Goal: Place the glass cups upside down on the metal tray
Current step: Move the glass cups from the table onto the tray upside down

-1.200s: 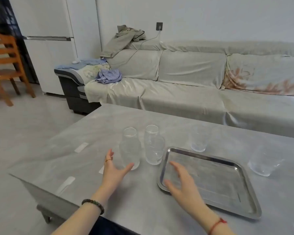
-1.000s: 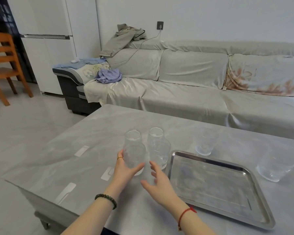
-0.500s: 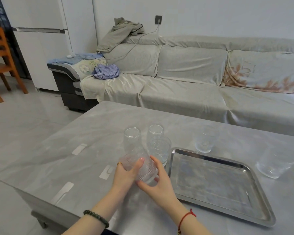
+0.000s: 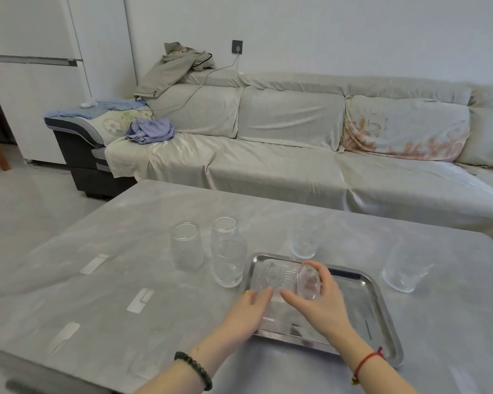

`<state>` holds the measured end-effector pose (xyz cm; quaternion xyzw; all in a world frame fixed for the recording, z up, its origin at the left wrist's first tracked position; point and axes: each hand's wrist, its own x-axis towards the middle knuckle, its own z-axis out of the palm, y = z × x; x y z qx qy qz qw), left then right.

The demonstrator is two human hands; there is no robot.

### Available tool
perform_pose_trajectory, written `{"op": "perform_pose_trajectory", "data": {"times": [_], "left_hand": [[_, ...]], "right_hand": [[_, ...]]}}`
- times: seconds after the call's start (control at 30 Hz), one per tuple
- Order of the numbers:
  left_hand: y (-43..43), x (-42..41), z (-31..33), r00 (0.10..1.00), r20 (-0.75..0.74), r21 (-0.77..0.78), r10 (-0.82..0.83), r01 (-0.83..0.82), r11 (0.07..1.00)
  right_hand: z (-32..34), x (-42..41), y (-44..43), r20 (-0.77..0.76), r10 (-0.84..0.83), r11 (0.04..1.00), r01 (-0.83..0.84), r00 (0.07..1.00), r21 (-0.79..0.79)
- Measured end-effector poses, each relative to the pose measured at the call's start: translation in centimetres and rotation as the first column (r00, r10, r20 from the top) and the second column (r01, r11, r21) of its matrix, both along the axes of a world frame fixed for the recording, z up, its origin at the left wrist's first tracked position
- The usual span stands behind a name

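A ribbed glass cup (image 4: pixel 279 277) lies tilted on its side just above the left part of the metal tray (image 4: pixel 365 311). My right hand (image 4: pixel 319 302) grips it near its rim, whose opening faces right. At the cup's base end, my left hand (image 4: pixel 252 307) has its fingers against the glass. Left of the tray, one glass cup (image 4: pixel 186 247) stands upright alone, and two more (image 4: pixel 228 255) stand one behind the other. Another upright cup (image 4: pixel 304 243) is behind the tray, and one (image 4: pixel 404 270) is to its right.
Everything sits on a grey table (image 4: pixel 111 280) with several pale tape strips (image 4: pixel 140 300) on its left half. A covered sofa (image 4: pixel 282 166) runs along the far side. The table's near edge is close below my forearms.
My hands closed on the nearest cup left of the tray, lifted and tipped it, and carried it right over the tray. The camera view shifted slightly.
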<state>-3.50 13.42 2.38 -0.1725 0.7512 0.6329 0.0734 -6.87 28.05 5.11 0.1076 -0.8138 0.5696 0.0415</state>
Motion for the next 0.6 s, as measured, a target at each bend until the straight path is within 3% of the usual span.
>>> {"op": "perform_pose_trajectory", "data": {"times": [0.23,0.6], "left_hand": [[1.1,-2.3,0.3,0.953,-0.246,-0.341,-0.175,0.083,0.936],[-1.2,-4.9,-1.1,0.961,-0.229,-0.250,-0.158,0.098,0.963]], "right_hand": [[-0.8,-4.0,-1.9,0.054,-0.028,0.998,0.024,0.998,0.066],[-2.5,-7.5,-4.6,0.027,0.024,0.995,-0.026,0.999,0.096]]}}
